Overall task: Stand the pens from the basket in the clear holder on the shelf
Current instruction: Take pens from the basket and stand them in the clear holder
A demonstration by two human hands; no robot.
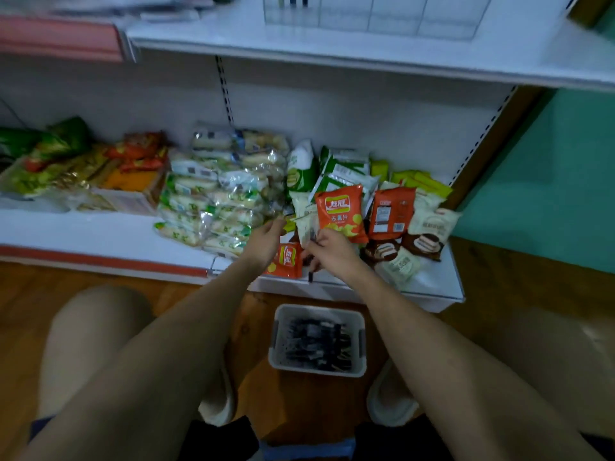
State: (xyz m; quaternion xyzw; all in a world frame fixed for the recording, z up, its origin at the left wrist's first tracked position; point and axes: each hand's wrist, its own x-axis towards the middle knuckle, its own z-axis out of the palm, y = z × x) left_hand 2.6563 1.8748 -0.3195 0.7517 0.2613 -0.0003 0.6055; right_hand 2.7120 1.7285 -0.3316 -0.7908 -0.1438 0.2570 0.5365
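Midway, head view: right hand (329,249) grips dark pens (311,261) at frame centre; left hand (266,241) pinches a thin item. Basket (276,327), lower centre, remains well stocked; clear holder (366,15), top, shows few pens.

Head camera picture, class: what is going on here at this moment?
A person crouches before a shop shelf stocked with snack packets. The right hand grips a dark pen, and the left hand pinches something small and blurred beside it. More pens lie in the white basket on the floor between the feet. The clear holder waits on the upper shelf, with a few pens already in its left compartment.
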